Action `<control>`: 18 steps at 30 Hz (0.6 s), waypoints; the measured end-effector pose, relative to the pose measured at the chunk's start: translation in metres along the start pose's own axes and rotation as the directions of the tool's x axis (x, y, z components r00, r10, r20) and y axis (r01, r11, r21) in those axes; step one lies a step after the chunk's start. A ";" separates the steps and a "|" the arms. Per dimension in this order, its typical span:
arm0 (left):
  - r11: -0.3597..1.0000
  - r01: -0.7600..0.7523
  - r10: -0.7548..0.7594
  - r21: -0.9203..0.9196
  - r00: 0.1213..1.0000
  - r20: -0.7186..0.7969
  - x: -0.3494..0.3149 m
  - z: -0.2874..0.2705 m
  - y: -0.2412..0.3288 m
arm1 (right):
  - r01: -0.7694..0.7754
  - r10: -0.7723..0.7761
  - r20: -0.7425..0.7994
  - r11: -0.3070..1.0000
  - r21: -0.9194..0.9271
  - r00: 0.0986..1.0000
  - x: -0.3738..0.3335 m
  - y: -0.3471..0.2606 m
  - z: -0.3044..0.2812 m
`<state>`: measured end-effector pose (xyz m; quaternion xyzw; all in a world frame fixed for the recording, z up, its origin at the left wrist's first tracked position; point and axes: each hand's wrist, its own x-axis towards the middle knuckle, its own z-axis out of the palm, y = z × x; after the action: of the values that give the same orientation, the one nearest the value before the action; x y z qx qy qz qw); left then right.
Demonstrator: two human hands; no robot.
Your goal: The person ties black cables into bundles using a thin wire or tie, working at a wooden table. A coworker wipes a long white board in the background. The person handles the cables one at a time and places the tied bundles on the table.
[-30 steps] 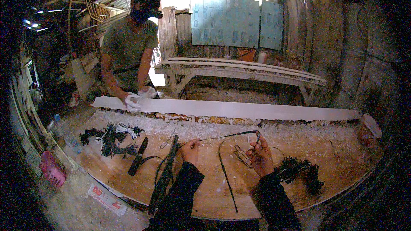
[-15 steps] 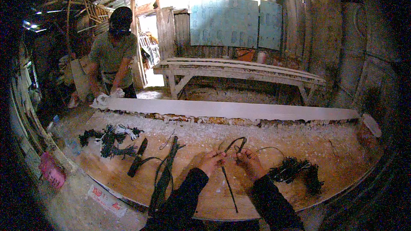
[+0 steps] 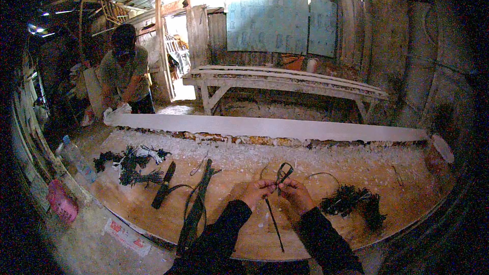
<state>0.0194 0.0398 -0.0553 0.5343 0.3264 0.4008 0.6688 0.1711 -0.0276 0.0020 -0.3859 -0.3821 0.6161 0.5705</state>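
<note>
Above the wooden tabletop [image 3: 239,234], my left hand [image 3: 258,192] and my right hand [image 3: 296,195] almost touch. Both pinch a thin dark strip [image 3: 275,226], which rises between them in a small upright loop and hangs as a long tail below my left hand. The strip's material and any knot are too small to make out. Beside my left forearm lies a bundle of long dark strips [image 3: 193,219]. A dark knife-like piece [image 3: 163,188] rests left of that. To the right of my right hand is a pile of short dark tied strips [image 3: 351,202].
Another pile of dark and pale strips [image 3: 135,165] lies on the left. A long white-coated beam [image 3: 265,128] runs along the far side, with a person [image 3: 122,71] at its left end. A clear bottle [image 3: 79,158] and a pink container [image 3: 62,202] are at far left. Behind stands a bench [image 3: 285,81].
My hands have come closer together, and the bent strip has become a narrow closed loop. The person at the left has leaned lower and shifted left.
</note>
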 end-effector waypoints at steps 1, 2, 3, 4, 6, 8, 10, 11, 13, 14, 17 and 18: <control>0.999 -0.024 0.024 0.027 1.000 0.014 0.000 0.001 0.000 | 0.004 -0.004 -0.023 1.000 -0.015 1.000 -0.002 -0.001 0.001; 0.997 -0.049 0.048 0.053 0.998 0.028 0.000 0.001 -0.001 | 0.008 -0.009 -0.045 1.000 -0.029 0.999 -0.004 -0.002 0.003; 0.996 -0.086 0.085 0.034 0.996 0.022 0.000 0.002 -0.001 | 0.011 -0.014 -0.068 0.999 -0.044 0.998 -0.005 -0.002 0.005; 0.992 -0.122 0.122 0.015 0.992 0.015 0.001 0.004 -0.002 | 0.020 -0.023 -0.081 0.999 -0.044 0.996 -0.006 -0.003 0.006; 0.988 -0.156 0.156 0.002 0.988 0.021 0.002 0.005 -0.003 | 0.039 -0.043 -0.106 0.998 -0.043 0.993 -0.006 -0.002 0.007; 0.988 -0.152 0.151 0.011 0.987 0.050 0.005 0.003 -0.004 | 0.062 -0.066 -0.062 0.996 -0.059 0.996 -0.004 -0.002 0.006; 0.983 -0.175 0.172 0.059 0.984 0.049 0.007 0.002 -0.005 | 0.068 -0.072 -0.069 0.996 -0.060 0.995 -0.002 0.000 0.004; 0.979 -0.186 0.182 0.084 0.982 0.049 0.007 0.001 -0.006 | 0.062 -0.067 -0.096 0.997 -0.052 0.993 -0.001 0.001 0.004; 0.975 -0.194 0.191 0.103 0.981 0.047 0.007 0.002 -0.006 | 0.053 -0.059 -0.123 0.997 -0.049 0.991 0.001 0.003 0.002; 0.973 -0.199 0.195 0.113 0.980 0.046 0.007 0.003 -0.005 | 0.050 -0.056 -0.122 0.997 -0.053 0.991 0.001 0.003 0.002; 0.962 -0.257 0.254 0.090 0.966 0.041 0.004 0.008 -0.002 | 0.055 -0.062 -0.110 0.997 -0.059 0.992 0.002 0.003 0.001; 0.953 -0.275 0.273 0.123 0.961 0.035 0.002 0.009 -0.001 | 0.059 -0.065 -0.104 0.996 -0.060 0.992 0.002 0.003 0.002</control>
<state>0.0286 0.0376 -0.0542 0.6195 0.2680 0.4633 0.5743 0.1681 -0.0261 -0.0003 -0.4220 -0.3807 0.5655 0.5977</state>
